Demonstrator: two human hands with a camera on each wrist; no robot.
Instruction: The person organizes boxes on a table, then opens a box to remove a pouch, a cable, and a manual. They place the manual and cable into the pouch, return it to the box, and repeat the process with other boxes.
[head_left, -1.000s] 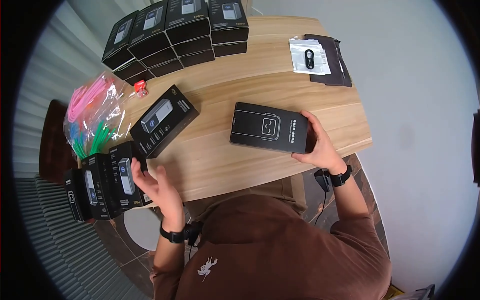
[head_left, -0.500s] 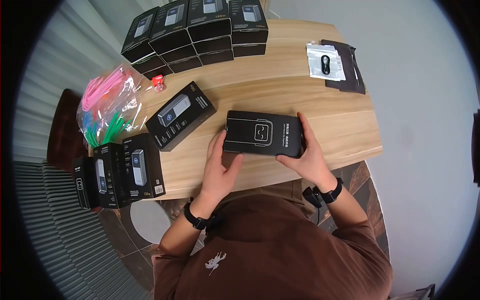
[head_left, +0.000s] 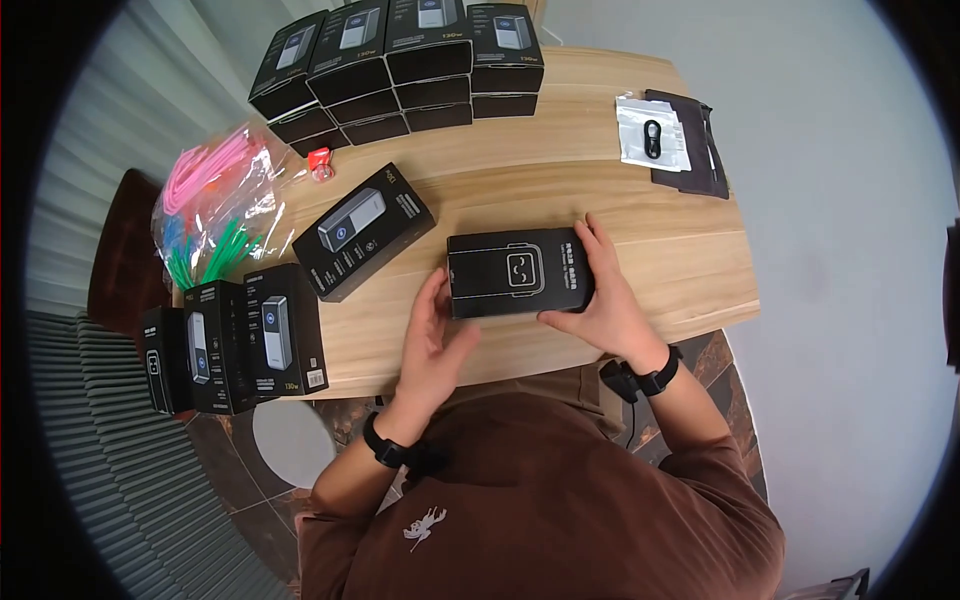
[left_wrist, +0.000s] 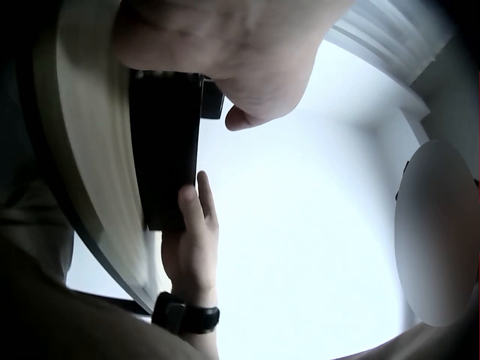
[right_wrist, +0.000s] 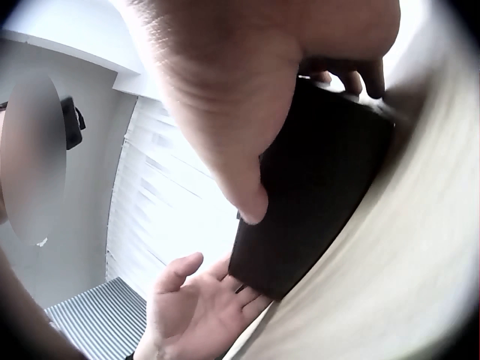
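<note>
A black box (head_left: 483, 272) printed with a smiling face lies flat on the wooden table in the head view. My right hand (head_left: 613, 300) grips its right end, thumb on the near side and fingers round the far side. At the left end is my left hand (head_left: 430, 350), fingers extended along that end and thumb held apart from the box. From the right wrist, the left palm (right_wrist: 202, 311) shows facing the box end. A second black box (head_left: 365, 230) with a silver device pictured on it lies just beyond my left hand.
Several black boxes (head_left: 430, 60) are stacked at the back left. Other boxes (head_left: 285, 330) stand at the left edge, near a plastic bag (head_left: 225, 190) of pink and green strips. A small red item (head_left: 319, 164), a bagged cable (head_left: 652, 138) and dark pouches (head_left: 705, 150) lie farther back.
My left hand has moved from beside the standing boxes to the left end of the gripped box. That box has shifted left and turned slightly, with my right hand still on it.
</note>
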